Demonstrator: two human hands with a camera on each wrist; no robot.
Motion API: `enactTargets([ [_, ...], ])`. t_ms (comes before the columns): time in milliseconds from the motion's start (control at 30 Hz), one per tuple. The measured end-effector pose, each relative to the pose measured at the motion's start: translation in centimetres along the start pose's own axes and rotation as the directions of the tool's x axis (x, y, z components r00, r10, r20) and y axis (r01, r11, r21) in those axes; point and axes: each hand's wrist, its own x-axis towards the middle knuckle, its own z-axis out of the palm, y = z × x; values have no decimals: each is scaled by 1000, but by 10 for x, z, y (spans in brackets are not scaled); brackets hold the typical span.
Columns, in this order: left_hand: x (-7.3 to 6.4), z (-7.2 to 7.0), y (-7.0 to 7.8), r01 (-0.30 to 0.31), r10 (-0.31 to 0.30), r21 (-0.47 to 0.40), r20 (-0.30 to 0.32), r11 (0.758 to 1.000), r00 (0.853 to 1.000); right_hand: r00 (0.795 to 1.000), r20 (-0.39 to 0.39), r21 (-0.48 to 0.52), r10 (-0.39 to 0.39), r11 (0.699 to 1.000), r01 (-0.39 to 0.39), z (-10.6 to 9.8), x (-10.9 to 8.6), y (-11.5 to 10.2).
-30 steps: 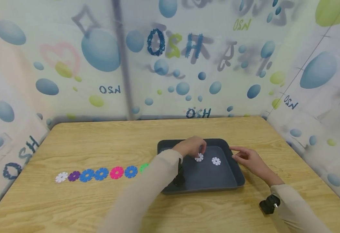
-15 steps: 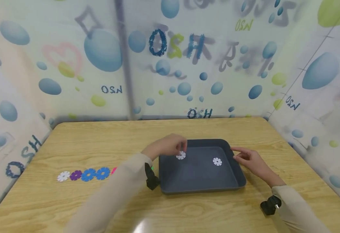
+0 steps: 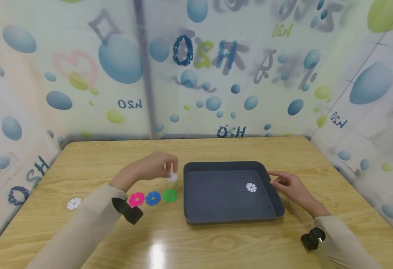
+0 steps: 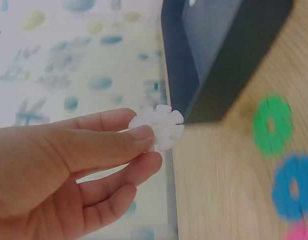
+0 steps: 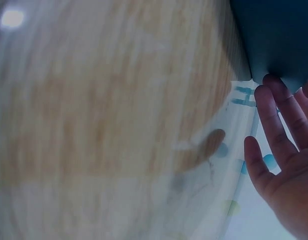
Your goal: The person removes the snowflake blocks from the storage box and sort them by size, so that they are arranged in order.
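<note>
Between thumb and fingers, my left hand [image 3: 150, 167] pinches a white snowflake-shaped plastic disc [image 4: 166, 127], held above the table left of the dark grey tray [image 3: 233, 221]. Below it on the wood lie a green disc [image 3: 170, 195], a blue disc [image 3: 153, 198] and a pink disc [image 3: 137, 199] in a row. My left forearm hides part of that row. Another white disc [image 3: 251, 187] lies inside the tray on the right. My right hand [image 3: 292, 188] touches the tray's right wall with fairly straight fingers [image 5: 276, 120], seen close in the right wrist view.
At the row's far left end a white disc [image 3: 74, 203] shows beyond the sleeve. The wooden table [image 3: 216, 246] reaches back to a patterned curtain [image 3: 196, 93], which also hangs at both sides.
My left hand has carried the white disc leftward out of the tray, over its left wall. The right hand stays at the tray's right wall. One white disc remains in the tray.
</note>
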Motion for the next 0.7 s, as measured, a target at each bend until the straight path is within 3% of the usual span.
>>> enactTargets([
  [200,-53,-13,-31,88,-90,-39,-40,995,995,1000,5,8,2,1000,-2,0,1,0],
  [433,-114,-26,-65,229,-233,-78,-53,970,971,1000,5,4,-9,1000,9,0,2,2],
  [600,-152,-36,-82,282,-283,-28,-54,959,957,1000,-1,-1,-4,1000,4,0,2,4],
  [700,-171,-41,-91,297,-298,-53,-20,953,954,1000,-4,-4,4,1000,-4,1,2,4],
])
